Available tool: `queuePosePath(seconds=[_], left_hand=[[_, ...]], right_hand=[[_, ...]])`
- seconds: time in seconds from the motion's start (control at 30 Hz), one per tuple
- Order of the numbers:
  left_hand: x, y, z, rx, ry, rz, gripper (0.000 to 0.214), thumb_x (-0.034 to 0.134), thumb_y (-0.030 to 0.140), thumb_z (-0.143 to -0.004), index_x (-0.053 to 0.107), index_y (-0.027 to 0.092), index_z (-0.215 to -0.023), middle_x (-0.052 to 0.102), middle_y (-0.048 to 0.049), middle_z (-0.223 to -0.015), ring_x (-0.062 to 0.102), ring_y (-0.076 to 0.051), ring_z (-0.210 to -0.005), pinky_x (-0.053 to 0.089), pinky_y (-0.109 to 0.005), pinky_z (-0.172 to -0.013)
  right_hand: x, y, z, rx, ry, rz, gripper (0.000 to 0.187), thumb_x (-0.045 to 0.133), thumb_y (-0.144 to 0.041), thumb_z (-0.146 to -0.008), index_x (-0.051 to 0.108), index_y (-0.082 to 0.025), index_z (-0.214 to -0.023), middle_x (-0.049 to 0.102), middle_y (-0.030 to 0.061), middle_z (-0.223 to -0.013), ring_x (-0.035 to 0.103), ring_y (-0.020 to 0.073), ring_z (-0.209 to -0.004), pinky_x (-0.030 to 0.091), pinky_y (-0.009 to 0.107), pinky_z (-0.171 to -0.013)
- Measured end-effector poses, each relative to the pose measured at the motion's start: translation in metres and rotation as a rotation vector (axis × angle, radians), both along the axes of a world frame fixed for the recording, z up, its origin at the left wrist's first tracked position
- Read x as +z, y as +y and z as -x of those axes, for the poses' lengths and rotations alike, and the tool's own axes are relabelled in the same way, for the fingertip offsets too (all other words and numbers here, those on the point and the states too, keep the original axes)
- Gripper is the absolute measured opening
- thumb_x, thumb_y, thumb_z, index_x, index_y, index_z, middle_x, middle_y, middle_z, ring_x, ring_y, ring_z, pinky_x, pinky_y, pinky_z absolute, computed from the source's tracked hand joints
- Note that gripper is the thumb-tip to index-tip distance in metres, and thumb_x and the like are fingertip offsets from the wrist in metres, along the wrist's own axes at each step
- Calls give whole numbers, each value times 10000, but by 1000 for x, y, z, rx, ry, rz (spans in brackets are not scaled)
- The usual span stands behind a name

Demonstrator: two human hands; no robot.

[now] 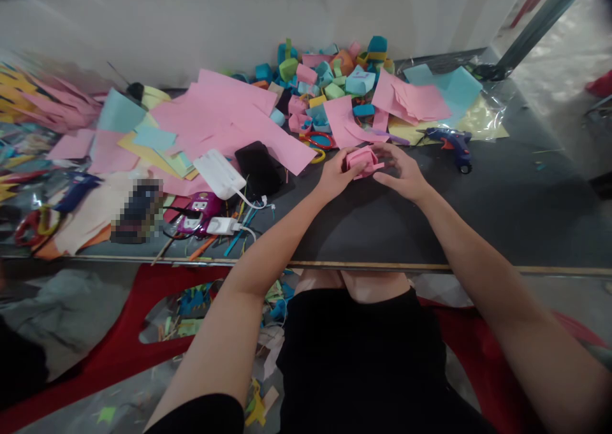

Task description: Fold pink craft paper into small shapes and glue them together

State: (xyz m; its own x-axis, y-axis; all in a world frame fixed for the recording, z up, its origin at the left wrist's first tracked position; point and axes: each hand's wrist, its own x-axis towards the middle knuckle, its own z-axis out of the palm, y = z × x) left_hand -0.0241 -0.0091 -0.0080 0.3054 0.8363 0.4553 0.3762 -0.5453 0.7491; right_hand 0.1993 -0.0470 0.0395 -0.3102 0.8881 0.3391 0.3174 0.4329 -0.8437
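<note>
The dark, smooth counter (526,211) is the largest thing, its front edge a thin strip of pale wood passing beneath both forearms. Its flat surface stretches away to the right of the right forearm and also lies between the two arms, giving room to move there; the left side is more crowded.

Thin, matte pink sheets (229,109) overlap across the left and middle, their straight edges slanting and some corners raised. A heap of small folded paper shapes (359,81), boxy and rounded, in blue, green, yellow and pink, is piled along the back edge.

The right grip (406,174) is loosely spread, thumb apart from the fingers, beside the right side of a pink paper piece; whether its fingertips touch is hard to tell. The left grip (333,175) grasps that piece from the left, thumb laid across its front.

A blue hot-glue gun (452,142) of hard plastic lies to the right, beyond the right grip. Scissors (319,142) with red and yellow handles lie just behind the left grip.

The pink paper piece (362,156) sits between the hands, over the middle of the counter: small, box-like, with folded walls, layered edges and a narrow tab jutting right.
</note>
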Motion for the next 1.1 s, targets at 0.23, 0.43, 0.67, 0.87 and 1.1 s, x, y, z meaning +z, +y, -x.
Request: queuePosePath(seconds=[0.23, 0.43, 0.67, 0.87, 1.1], left_hand=[[1, 0, 1, -154, -30, 60, 465, 460, 553, -1063, 618, 211, -1335, 727, -110, -1317, 723, -210, -1161, 604, -357, -1018], [4, -2, 2, -256, -31, 72, 660, 637, 602, -967, 507, 222, -1491, 636, -135, -1472, 661, -266, -1315, 574, -414, -1093], [4, -2, 1, -220, -115, 111, 714, 686, 679, -900, 588, 208, -1426, 677, -152, -1408, 683, -294, -1246, 556, -445, -1086], [6, -4, 0, -214, -133, 60, 658, 715, 639, -898, 613, 241, -1413, 687, -125, -1398, 681, -292, -1248, 553, -451, -1092], [8, -7, -1, -224, -145, 41, 665, 682, 659, -915, 596, 233, -1417, 664, -132, -1444, 676, -283, -1270, 547, -426, -1097]], right_hand=[[-6, 4, 2, -33, 32, 82, 564, 824, -571, -757, 765, -233, -1204, 782, 97, -1202, 730, 299, -1062, 589, 535, -980], [-13, 10, -1, -76, 158, 141, 635, 869, -569, -715, 752, -238, -1243, 778, 98, -1202, 736, 300, -1070, 616, 510, -942], [-4, 5, 0, 39, 186, 201, 725, 867, -691, -691, 759, -262, -1265, 768, 85, -1263, 720, 302, -1164, 621, 463, -989], [-4, 7, 4, -12, 221, 186, 669, 869, -730, -668, 812, -253, -1135, 798, 65, -1121, 744, 263, -1052, 609, 468, -1020], [-9, 8, 3, -71, 133, 110, 670, 840, -725, -694, 796, -234, -1148, 795, 74, -1066, 732, 236, -903, 634, 445, -883]])
